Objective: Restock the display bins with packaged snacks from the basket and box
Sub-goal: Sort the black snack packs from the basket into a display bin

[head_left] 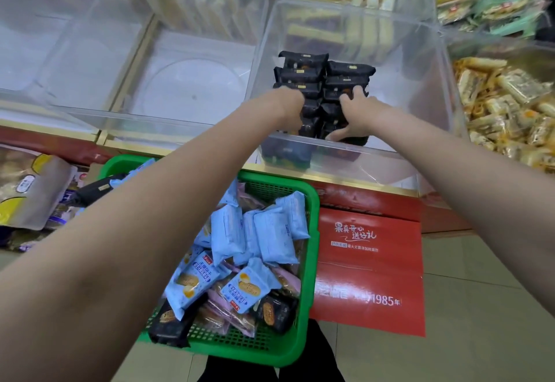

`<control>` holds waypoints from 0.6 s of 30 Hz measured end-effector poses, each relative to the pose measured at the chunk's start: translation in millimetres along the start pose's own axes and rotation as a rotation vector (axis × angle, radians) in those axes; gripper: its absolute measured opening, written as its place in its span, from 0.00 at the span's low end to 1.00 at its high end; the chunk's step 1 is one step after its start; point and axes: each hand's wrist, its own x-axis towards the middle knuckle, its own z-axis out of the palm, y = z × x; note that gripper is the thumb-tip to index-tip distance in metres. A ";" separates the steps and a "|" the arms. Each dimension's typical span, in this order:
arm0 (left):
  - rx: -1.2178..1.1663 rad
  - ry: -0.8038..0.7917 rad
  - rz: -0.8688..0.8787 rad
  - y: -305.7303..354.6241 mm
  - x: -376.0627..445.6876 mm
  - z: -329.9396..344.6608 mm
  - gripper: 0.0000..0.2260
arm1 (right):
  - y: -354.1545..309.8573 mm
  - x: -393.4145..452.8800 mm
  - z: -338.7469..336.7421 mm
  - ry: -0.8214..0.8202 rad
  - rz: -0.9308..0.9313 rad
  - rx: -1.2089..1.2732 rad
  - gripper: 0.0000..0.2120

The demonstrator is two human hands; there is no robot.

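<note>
Two rows of black snack packs (324, 75) stand on edge inside a clear display bin (420, 60). My left hand (289, 105) grips the left row at its near end, fingers curled into the packs. On the right row my right hand (354, 117) clasps the nearest packs, thumb low at the bin's front wall. Below my arms sits a green basket (309, 261) holding light blue packs (270, 237), pink packs and a few black ones (274, 314).
An empty clear bin (186, 81) lies left of the black packs, another further left. Yellow-orange snacks (507, 105) fill the bin on the right. A red box (369, 270) stands beside the basket on the tiled floor. Silver bags (33, 192) lie at left.
</note>
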 end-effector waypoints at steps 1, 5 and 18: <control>-0.077 0.123 0.020 -0.1 -10.4 -5.2 0.12 | -3.4 -4.3 -6.9 0.028 0.042 0.031 0.42; -0.493 0.480 0.150 -10.6 -73.2 -3.4 0.12 | -30.9 -35.7 -51.1 0.328 -0.083 0.246 0.27; -0.442 0.370 -0.477 -153.3 -249.6 114.9 0.12 | -231.1 -105.2 5.6 0.072 -0.972 0.146 0.14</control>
